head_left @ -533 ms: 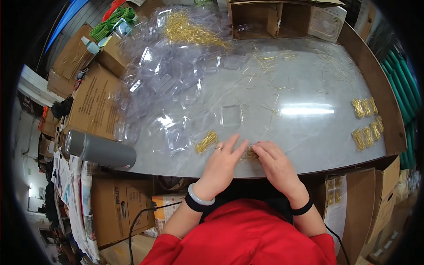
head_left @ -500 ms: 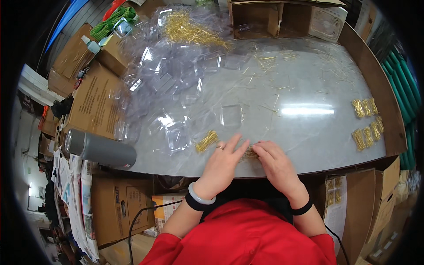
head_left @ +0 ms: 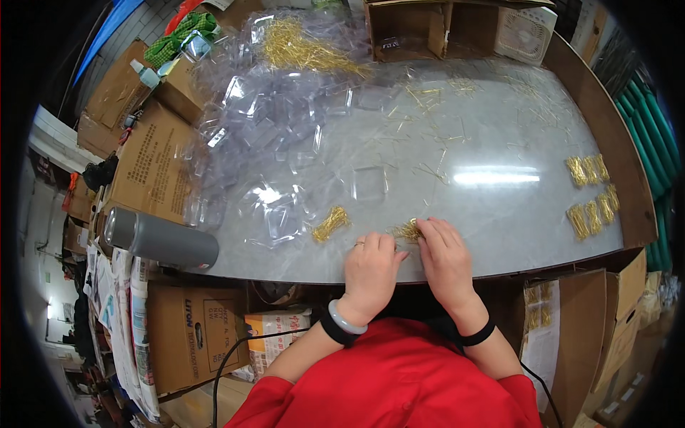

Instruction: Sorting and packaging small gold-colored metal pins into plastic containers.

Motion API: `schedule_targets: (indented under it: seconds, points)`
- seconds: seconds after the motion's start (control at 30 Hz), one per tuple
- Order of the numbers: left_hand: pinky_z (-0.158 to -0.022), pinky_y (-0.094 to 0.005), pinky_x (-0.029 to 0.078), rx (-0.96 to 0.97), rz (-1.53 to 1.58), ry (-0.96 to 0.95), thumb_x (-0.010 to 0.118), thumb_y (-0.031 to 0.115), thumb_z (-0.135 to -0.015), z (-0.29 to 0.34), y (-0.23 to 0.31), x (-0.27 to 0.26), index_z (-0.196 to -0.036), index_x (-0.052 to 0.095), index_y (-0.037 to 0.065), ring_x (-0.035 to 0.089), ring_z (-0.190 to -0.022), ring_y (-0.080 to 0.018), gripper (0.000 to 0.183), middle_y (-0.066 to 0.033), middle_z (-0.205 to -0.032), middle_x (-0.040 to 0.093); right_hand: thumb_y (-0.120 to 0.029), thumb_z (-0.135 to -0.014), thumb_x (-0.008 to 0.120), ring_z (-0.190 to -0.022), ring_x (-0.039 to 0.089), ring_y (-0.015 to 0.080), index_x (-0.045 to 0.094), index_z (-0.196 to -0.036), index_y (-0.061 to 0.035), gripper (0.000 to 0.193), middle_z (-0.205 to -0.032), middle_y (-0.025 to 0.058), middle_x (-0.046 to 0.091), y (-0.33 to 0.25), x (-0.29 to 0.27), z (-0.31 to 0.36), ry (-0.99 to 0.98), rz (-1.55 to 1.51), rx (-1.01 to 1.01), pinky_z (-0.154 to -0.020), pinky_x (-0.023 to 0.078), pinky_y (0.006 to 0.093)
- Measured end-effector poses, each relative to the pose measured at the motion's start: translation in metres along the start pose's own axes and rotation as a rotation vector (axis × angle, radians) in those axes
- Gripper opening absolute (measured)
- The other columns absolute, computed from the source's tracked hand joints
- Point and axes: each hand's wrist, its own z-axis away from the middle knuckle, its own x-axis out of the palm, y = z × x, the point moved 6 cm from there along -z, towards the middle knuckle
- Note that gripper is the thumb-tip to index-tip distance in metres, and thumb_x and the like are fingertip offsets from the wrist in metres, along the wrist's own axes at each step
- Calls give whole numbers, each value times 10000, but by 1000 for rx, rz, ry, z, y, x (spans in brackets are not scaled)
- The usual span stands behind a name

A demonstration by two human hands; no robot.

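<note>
A small bundle of thin gold wire hooks (head_left: pixel 407 230) lies on the grey tabletop near its front edge, between my hands. My right hand (head_left: pixel 445 262) is closed at the bundle's right end, fingertips pressed on it. Just left of the bundle, my left hand (head_left: pixel 371 269) has its fingers curled down together and its thumb pointing toward the bundle. Whatever might be under those fingers is hidden. Another tied-looking gold bundle (head_left: pixel 331 224) rests to the left, beyond my left hand. A clear plastic box (head_left: pixel 369 184) lies farther back.
Clear plastic boxes (head_left: pixel 260 121) heap up at the left, topped by a gold wire pile (head_left: pixel 300 46). Loose gold wires (head_left: pixel 432 171) scatter behind my hands. Several gold bundles (head_left: pixel 591 217) line the right side. A grey bottle (head_left: pixel 164 239) lies at the left edge; a cardboard rim (head_left: pixel 610 121) borders the right.
My left hand has drawn back toward me, its outstretched fingers now curled. My right hand has shifted slightly, and more of the bundle between the hands shows.
</note>
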Motion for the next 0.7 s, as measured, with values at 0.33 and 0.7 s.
schedule_targets:
  seconds: [0.33, 0.7]
  points:
    - [-1103, -456, 412, -11, 358, 22, 474, -26, -974, 9, -2, -13, -1413, 460, -59, 470, -1328, -453, 440, -278, -1425, 477, -25, -858, 705, -1229, 564, 383, 589, -1262, -3, 420, -1256, 177, 610, 6, -6, 0, -217, -134, -58, -1103, 440, 492]
    - [-1144, -419, 418, -79, 636, -16, 514, -71, -957, 25, -12, 2, -1480, 433, -23, 458, -1400, -375, 532, -228, -1533, 393, 28, -864, 665, -1177, 597, 371, 602, -1185, 1, 328, -1173, 155, 619, 2, -3, -2, -145, -118, -56, -1090, 464, 492]
